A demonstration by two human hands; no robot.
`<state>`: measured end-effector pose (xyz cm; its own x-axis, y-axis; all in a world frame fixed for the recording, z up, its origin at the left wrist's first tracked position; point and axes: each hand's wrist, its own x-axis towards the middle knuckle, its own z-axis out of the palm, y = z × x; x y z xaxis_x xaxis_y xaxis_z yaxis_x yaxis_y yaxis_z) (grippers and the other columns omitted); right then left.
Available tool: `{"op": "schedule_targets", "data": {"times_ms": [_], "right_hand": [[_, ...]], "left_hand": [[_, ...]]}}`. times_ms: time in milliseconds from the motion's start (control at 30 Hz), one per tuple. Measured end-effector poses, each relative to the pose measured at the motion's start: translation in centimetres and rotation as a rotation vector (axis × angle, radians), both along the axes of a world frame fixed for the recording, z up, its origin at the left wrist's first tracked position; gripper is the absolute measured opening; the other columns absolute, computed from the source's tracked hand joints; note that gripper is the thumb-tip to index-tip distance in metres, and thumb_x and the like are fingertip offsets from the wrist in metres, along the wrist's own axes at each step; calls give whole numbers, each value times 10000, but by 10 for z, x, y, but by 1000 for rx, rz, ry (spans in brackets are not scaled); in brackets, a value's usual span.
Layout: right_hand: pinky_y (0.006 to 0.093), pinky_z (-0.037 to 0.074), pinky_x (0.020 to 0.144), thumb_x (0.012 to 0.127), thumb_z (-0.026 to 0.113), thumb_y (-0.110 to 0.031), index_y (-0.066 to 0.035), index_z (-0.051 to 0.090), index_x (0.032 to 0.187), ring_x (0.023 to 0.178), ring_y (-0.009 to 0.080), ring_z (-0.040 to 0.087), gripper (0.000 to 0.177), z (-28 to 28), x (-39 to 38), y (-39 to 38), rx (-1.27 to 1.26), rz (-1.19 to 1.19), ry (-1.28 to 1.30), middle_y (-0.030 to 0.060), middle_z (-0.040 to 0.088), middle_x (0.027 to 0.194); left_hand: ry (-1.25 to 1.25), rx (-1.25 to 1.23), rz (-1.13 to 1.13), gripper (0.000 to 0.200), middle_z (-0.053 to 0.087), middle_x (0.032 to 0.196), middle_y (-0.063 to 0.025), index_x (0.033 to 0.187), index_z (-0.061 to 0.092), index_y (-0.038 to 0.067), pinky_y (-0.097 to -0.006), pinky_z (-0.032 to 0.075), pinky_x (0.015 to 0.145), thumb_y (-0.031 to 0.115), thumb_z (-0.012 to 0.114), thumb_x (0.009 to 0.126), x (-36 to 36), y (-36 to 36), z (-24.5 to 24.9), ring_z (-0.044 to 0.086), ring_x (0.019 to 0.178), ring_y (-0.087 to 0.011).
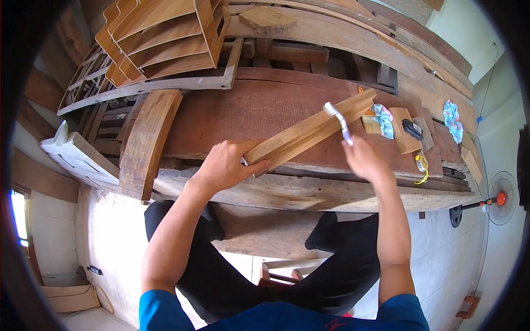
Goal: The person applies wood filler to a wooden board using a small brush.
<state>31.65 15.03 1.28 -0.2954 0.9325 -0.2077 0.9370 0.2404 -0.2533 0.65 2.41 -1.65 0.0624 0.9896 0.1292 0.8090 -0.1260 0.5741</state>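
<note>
My left hand (229, 164) is wrapped round the near end of a long wooden piece (309, 129) with a groove along it. That piece slants up to the right above the reddish-brown wooden bench (237, 113). In my right hand (364, 157) is a small white brush (338, 118), gripped by its handle, its head at the upper face of the wood. Just right of the wood's far end lie a wide paintbrush (371, 124) and a crumpled blue patterned cloth (383, 121).
Right of the cloth are a cardboard piece (404, 135), a dark device (412, 129) and a yellow tape measure (421, 161). A thick plank (152, 140) crosses the bench's left side. Behind stands a wooden shelf rack (171, 41); a fan (501, 198) is far right.
</note>
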Motion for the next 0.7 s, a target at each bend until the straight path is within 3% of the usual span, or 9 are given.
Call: {"op": "schedule_targets", "data": {"times_ms": [67,167,300,467,567,700], "right_hand": [[583,525,918,1124,468,-319,50,645,1171,1077,488,700,412,-9,27,26,77,-55,7,310,736,1070],[599,521,918,1129,458,-322,80,634,1165,1019,509,707,440,-19,36,36,88,13,40,341,726,1023],[586,570,829,1137,449,-296,66,636,1129,903,495,736,408,11,-7,-15,-90,70,-6,318,732,923],[622,576,725,1123,476,-252,82,612,1081,754,528,718,363,-13,-26,-49,37,290,47,338,696,776],[615,579,741,1115,492,-256,63,619,1089,771,519,722,344,-16,-27,-50,93,329,20,314,706,779],[605,570,832,1108,475,-282,10,658,1108,886,484,741,345,1,-7,-12,-38,97,-45,283,748,949]], "left_hand": [[3,-7,3,488,787,942,-212,1158,795,32,-441,612,809,451,838,912,-1,1,0,773,835,-338],[16,-31,6,462,779,888,-191,1142,788,63,-464,611,803,469,807,924,-1,1,1,767,833,-371],[10,-46,-2,482,789,953,-206,1159,790,23,-438,611,810,429,847,904,0,1,6,772,841,-338],[0,-26,-3,481,789,968,-215,1171,789,18,-428,611,812,413,850,903,1,2,5,773,847,-342],[-24,52,-17,458,781,920,-214,1166,797,48,-444,614,805,433,821,918,0,1,-1,770,831,-371],[-14,31,-15,475,783,957,-223,1187,784,16,-435,609,804,395,846,907,0,0,0,767,833,-362]]}}
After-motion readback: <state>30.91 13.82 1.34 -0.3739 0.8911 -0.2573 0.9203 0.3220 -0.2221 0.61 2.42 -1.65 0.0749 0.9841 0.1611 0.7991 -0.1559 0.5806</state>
